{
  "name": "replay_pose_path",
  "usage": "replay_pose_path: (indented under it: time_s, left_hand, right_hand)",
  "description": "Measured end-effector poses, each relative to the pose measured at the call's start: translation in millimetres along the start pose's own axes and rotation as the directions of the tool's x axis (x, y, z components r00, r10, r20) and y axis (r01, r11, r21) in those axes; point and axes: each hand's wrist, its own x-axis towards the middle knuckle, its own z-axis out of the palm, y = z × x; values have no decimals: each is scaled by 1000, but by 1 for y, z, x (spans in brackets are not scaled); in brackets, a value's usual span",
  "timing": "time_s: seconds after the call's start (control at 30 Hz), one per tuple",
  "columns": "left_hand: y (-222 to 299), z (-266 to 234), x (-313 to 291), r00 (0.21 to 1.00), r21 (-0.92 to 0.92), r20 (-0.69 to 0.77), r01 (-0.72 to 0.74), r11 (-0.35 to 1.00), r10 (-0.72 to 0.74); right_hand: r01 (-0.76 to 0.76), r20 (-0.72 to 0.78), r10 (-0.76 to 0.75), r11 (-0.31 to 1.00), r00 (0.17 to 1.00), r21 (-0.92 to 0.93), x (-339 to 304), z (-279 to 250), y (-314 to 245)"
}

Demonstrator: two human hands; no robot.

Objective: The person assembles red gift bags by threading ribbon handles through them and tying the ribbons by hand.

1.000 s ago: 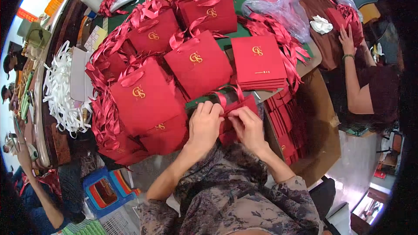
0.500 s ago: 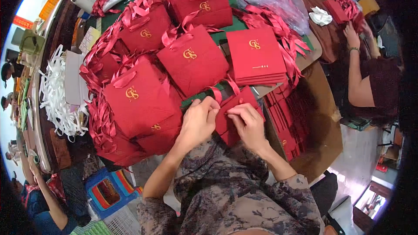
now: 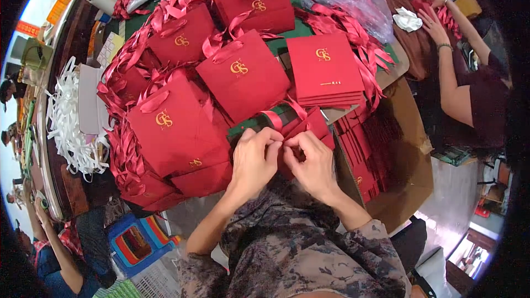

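In the head view, a glossy-ribboned red paper bag (image 3: pixel 317 124) sits between the person's left hand (image 3: pixel 255 158) and right hand (image 3: pixel 312 161), on the near side of a squared stack of flat red paper bags (image 3: pixel 326 72). Thumbs and fingers of both hands are pinched closed on the bag, whether on ribbon or paper I cannot tell. It is likely light, with stiff, easily creased panels and soft, slippery ribbon; its firm edges suit a gentle pinch
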Motion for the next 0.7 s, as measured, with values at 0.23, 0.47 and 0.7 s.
replay_pose_path:
  time_s: [0.23, 0.47, 0.7]
  left_hand:
    - [0, 2, -8, 999, -132, -33, -11, 991, 6]
    - [5, 0, -16, 989, -58, -91, -124, 991, 118]
    - [3, -3, -21, 998, -165, -64, -6, 986, -4]
  right_hand:
    - [3, -52, -3, 1000, 999, -2, -8, 3, 0]
    - [-30, 7, 29, 993, 1000, 117, -6, -4, -4]
    - [-81, 60, 74, 989, 995, 122, -12, -11, -5]
